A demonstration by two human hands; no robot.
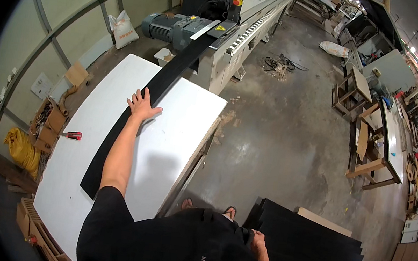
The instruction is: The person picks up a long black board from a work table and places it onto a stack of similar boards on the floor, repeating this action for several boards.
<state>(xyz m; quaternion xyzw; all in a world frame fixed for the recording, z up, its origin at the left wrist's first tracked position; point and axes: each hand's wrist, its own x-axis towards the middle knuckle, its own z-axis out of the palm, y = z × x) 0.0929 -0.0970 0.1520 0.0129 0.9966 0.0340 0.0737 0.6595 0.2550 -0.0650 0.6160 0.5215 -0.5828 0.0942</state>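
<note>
Your L grip (142, 105) lies splayed on the black strip (166, 78); R grip (258, 240), can't tell. Strip's prob. light, stiffish, maybe slick; hold by long edges.

black strip (167, 73): far end hidden | machine (219, 66): top cut off

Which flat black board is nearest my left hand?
The long, narrow black board on the white tabletop, under your left hand; the other black boards lie stacked at lower right.

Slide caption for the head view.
Left hand spread on a long black strip running from a white table to a machine.
</note>
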